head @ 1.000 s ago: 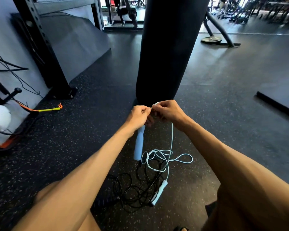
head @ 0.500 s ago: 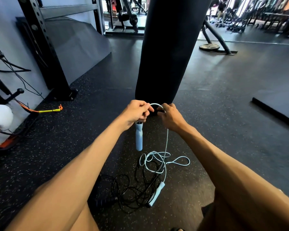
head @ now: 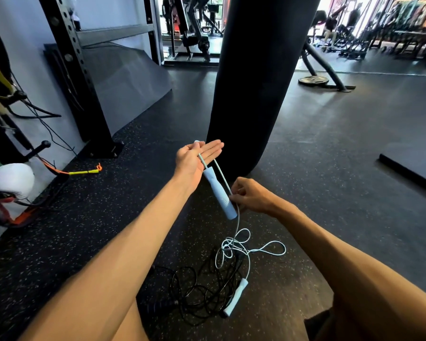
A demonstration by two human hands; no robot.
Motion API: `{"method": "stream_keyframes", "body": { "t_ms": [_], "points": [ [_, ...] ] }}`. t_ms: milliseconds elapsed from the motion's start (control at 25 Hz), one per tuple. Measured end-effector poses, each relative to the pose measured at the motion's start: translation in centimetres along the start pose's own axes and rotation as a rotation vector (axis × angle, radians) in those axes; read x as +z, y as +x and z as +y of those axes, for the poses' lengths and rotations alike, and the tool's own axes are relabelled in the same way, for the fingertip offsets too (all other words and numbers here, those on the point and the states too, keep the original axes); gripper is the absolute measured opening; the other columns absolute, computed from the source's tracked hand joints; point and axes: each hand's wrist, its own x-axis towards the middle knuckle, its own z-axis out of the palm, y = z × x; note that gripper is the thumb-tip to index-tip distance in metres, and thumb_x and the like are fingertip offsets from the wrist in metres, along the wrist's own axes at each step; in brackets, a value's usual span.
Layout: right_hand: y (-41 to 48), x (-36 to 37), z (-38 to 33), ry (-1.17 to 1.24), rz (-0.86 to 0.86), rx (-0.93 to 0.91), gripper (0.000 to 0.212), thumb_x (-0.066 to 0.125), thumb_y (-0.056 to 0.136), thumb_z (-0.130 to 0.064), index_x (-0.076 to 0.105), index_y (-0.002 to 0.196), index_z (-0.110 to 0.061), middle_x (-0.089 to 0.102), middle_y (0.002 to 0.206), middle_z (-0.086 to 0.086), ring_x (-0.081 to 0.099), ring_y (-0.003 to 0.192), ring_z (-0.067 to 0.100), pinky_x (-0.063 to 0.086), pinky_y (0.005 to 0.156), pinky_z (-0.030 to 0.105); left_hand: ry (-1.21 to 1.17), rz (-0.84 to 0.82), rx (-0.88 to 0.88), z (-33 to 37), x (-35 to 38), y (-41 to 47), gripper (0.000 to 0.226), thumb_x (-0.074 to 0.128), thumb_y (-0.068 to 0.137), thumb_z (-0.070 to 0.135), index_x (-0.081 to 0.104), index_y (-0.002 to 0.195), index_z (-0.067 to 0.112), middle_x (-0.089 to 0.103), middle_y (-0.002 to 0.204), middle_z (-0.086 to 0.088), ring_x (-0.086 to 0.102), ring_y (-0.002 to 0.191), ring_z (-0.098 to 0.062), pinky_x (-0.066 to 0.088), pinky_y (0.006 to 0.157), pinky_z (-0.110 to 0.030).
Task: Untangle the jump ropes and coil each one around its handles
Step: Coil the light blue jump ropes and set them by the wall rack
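My left hand (head: 196,158) is held palm up with straight fingers, and the light blue rope loops over them. One light blue handle (head: 219,194) hangs slanted below that palm. My right hand (head: 250,195) pinches the light blue rope (head: 221,175) beside the handle's lower part. From there the rope drops to loose loops (head: 246,247) on the floor and ends at the second light blue handle (head: 236,297). A black jump rope (head: 202,289) lies tangled under those loops, with its black handle (head: 161,303) near my left knee.
A black punching bag (head: 258,77) hangs just beyond my hands. A black rack post (head: 84,82) stands at the left, with a white boxing glove (head: 11,180) and an orange-yellow cord (head: 84,171) on the floor near it. A black mat edge (head: 408,173) lies at right.
My left hand has opened flat, palm up, and risen. My right hand has slid down the rope to beside the handle, which now hangs slanted rather than straight down.
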Motion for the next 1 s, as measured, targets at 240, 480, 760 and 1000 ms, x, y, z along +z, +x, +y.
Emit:
{"method": "stream_keyframes", "body": {
  "t_ms": [240,480,760,1000],
  "points": [
    [-0.4,-0.5,-0.4,-0.104,0.135,-0.213,0.011,0.057,0.097,-0.015,0.058,0.088,-0.021,0.057,0.071,-0.009,0.055,0.054,-0.002,0.042,0.053,0.012,0.401,0.028,0.154,-1.3,0.1,1.0,0.013,0.032,0.106,0.008,0.041,0.098,0.003,0.062,0.111,-0.035,0.067,0.101,-0.041,0.058,0.088,-0.041],
    [-0.3,-1.5,-0.6,-0.206,0.258,-0.362,0.01,0.057,0.097,-0.014,0.067,0.096,-0.013,0.056,0.084,-0.009,0.052,0.069,-0.003,0.039,0.06,0.009,1.103,-0.205,0.26,-2.2,-0.6,1.0,0.015,0.049,0.101,0.011,0.045,0.087,0.009,0.073,0.081,-0.016,0.073,0.068,-0.02,0.06,0.064,-0.029],
    [-0.8,-1.9,-0.5,0.008,0.052,-0.045,0.017,0.066,0.092,-0.02,0.057,0.104,-0.01,0.064,0.08,-0.001,0.062,0.068,0.009,0.048,0.06,0.017,1.406,-0.226,0.31,-2.9,-1.0,0.4,0.018,0.057,0.096,0.018,0.064,0.083,0.008,0.055,0.053,0.009,0.051,0.044,0.004,0.036,0.047,-0.011],
    [-0.6,-2.2,1.3,-0.034,0.017,-0.023,0.013,0.062,0.094,-0.013,0.06,0.082,-0.009,0.071,0.067,0.003,0.068,0.058,0.011,0.05,0.057,0.021,1.515,-0.183,0.238,-2.3,-1.9,0.8,0.027,0.055,0.097,0.025,0.07,0.076,0.02,0.063,0.066,0.003,0.053,0.057,-0.003,0.039,0.055,-0.017]
  ]
}}
